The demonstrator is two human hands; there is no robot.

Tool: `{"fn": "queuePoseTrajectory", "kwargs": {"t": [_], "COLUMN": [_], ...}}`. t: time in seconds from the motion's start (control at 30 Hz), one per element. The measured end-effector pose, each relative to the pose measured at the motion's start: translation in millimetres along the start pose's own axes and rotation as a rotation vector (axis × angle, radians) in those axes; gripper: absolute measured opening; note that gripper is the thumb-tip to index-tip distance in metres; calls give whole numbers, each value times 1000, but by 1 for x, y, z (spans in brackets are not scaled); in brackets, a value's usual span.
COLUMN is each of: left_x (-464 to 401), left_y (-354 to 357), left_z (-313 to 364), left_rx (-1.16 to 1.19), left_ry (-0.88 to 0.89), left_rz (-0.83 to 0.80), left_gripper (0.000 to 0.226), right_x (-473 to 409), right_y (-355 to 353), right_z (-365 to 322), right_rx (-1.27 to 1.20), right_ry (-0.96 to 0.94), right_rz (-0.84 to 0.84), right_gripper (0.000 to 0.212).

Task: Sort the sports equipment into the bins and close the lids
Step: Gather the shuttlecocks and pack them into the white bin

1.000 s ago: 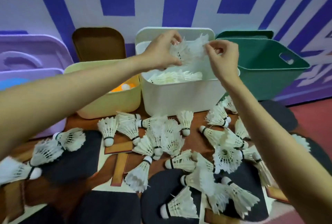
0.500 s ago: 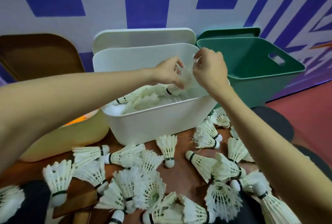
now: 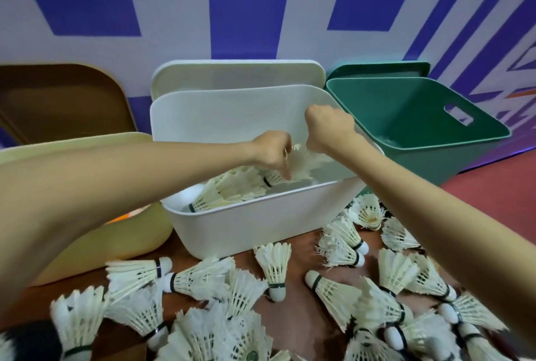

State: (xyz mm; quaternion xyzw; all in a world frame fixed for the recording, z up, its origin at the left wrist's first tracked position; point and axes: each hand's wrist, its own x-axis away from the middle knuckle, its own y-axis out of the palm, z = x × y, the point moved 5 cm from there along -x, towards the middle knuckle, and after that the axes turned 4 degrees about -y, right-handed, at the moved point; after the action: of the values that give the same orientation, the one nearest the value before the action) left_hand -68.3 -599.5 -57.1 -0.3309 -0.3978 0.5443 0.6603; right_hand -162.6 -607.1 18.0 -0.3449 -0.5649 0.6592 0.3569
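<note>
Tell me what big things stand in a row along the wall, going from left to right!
brown lid → yellow bin → white bin → green bin

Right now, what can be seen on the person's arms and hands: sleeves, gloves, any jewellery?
Both forearms are bare, with no sleeves in view, and neither hand is gloved. The left hand wears a thin metal ring on one finger. The right hand shows no ring or watch from this angle.
</note>
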Motion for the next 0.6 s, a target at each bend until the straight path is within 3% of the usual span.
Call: {"fn": "queuePoseTrajectory", "kwargs": {"t": [0.1, 0.33, 0.6], "left_x": [0, 4, 10], "left_y": [-2, -1, -10], "left_z": [-6, -17, -10], "left_rx": [-89, -258, -321], "left_ry": [-5, -32, 8], "left_rz": [-27, -134, -127], "left_gripper": [60, 51, 59], "right_x": [-5, -22, -18], "right_y": [10, 58, 56], "right_z": [2, -9, -13], "right_rx": [16, -12, -92], "right_ry": [17, -121, -92], "right_rz": [-170, -605, -618], "right_gripper": [31, 7, 37]}}
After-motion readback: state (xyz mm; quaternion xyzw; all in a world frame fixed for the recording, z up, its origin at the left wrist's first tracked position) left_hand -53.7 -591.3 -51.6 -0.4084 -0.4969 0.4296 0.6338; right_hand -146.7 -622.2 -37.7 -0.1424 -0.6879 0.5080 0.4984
